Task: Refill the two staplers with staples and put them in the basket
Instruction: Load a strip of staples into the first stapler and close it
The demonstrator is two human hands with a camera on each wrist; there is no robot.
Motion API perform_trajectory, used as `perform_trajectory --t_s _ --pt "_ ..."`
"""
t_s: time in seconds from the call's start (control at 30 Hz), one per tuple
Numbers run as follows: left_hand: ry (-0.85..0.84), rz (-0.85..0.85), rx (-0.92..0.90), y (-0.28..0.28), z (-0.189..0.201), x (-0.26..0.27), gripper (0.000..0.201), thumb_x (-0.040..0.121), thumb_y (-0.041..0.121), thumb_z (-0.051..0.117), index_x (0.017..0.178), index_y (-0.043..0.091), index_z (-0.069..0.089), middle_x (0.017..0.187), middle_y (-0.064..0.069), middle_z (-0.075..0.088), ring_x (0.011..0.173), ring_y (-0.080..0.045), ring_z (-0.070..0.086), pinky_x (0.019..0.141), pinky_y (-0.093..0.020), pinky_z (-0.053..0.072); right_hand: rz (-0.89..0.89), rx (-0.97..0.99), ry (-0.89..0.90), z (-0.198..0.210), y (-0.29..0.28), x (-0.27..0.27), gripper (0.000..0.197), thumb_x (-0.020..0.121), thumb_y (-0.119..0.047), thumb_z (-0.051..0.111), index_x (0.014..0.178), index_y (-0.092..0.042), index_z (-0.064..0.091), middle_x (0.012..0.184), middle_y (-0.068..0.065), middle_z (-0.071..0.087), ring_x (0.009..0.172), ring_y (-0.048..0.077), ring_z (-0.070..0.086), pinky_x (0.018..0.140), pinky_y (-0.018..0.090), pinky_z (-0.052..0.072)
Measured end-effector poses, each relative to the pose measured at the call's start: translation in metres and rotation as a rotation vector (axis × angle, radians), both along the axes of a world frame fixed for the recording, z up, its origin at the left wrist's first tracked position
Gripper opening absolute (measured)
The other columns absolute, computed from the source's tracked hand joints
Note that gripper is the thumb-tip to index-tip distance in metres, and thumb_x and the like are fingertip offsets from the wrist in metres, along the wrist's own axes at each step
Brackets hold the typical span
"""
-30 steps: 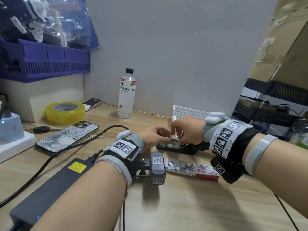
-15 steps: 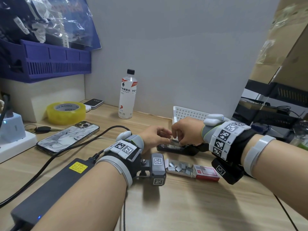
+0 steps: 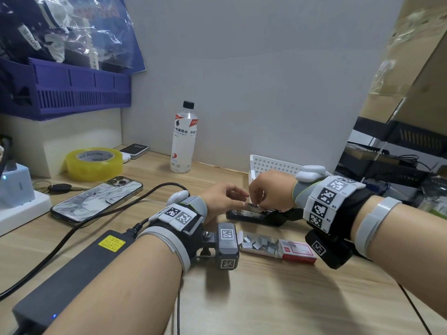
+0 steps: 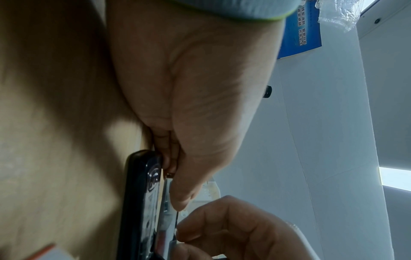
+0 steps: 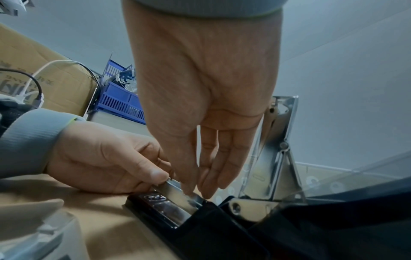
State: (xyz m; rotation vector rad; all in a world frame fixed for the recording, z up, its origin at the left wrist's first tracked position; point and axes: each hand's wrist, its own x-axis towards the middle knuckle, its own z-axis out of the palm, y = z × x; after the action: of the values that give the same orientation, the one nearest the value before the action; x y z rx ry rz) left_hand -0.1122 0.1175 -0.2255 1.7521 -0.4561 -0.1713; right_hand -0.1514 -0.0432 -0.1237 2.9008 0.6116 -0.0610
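A black stapler (image 3: 254,215) lies on the desk with its lid (image 5: 275,149) swung up, so the metal staple channel (image 5: 177,191) is bare. My left hand (image 3: 225,197) pinches the front end of that channel between thumb and fingers. My right hand (image 3: 268,189) reaches down from above, its fingertips pinched on a short silver staple strip (image 3: 254,205) at the channel. Just behind the hands stands the white perforated basket (image 3: 273,165). A second stapler is not in view.
A red and white staple box (image 3: 298,251) with its tray of loose staple strips (image 3: 260,244) lies before the stapler. To the left are a black power brick (image 3: 79,267) with cable, a phone (image 3: 96,201), a tape roll (image 3: 94,163) and a bottle (image 3: 183,139).
Both hands stay at the open stapler. The right fingertips have settled slightly lower onto the channel; the left pinch holds its place.
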Motion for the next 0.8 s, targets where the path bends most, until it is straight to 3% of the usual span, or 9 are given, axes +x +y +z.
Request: perform_trajectory --t_s 0.13,0.33,0.53,0.63,0.8 --pt "0.003 0.000 0.002 0.0006 0.0003 0.0000 0.025 0.083 0.003 0.077 0.100 0.020 0.071 0.110 -0.015 0.074 0.108 -0.030 0.068 0.104 -0.049 0.050 -0.012 0.001 -0.004 -0.0022 0.0011 -0.0009 0.018 0.085 -0.013 0.070 0.092 -0.026 0.079 0.095 -0.008 0.075 0.082 0.011 0.063 0.070 0.023 0.049" --pt "-0.004 0.002 0.003 0.0010 -0.0001 -0.0004 0.024 0.082 0.005 0.078 0.097 0.024 0.071 0.110 -0.016 0.073 0.112 -0.033 0.067 0.105 -0.048 0.050 -0.032 -0.017 -0.017 -0.0056 -0.0026 0.0026 0.013 0.083 -0.017 0.074 0.091 -0.026 0.078 0.088 -0.011 0.069 0.082 0.013 0.062 0.067 0.023 0.046" --pt "0.003 0.007 0.009 0.0011 -0.0013 0.0020 0.025 0.081 0.008 0.080 0.096 0.027 0.073 0.105 -0.010 0.075 0.110 -0.031 0.068 0.105 -0.049 0.049 -0.032 -0.090 -0.048 -0.0087 0.0012 -0.0014 0.014 0.084 -0.016 0.071 0.094 -0.025 0.076 0.088 -0.009 0.065 0.091 0.019 0.066 0.079 0.031 0.056" --pt "0.003 0.012 0.008 0.0011 -0.0022 0.0023 0.025 0.081 0.008 0.080 0.096 0.026 0.072 0.105 -0.009 0.075 0.111 -0.031 0.068 0.105 -0.049 0.049 -0.040 -0.090 -0.052 -0.0097 0.0012 -0.0021 0.014 0.083 -0.016 0.070 0.092 -0.026 0.075 0.091 -0.008 0.067 0.091 0.020 0.067 0.081 0.034 0.058" --pt "-0.002 0.014 0.016 0.0011 -0.0005 0.0020 0.025 0.081 0.009 0.080 0.097 0.026 0.072 0.108 -0.010 0.075 0.110 -0.028 0.068 0.104 -0.048 0.050 -0.025 -0.096 -0.038 -0.0091 0.0000 -0.0033 0.016 0.083 -0.014 0.068 0.090 -0.028 0.072 0.083 -0.012 0.059 0.089 0.018 0.064 0.080 0.032 0.057"
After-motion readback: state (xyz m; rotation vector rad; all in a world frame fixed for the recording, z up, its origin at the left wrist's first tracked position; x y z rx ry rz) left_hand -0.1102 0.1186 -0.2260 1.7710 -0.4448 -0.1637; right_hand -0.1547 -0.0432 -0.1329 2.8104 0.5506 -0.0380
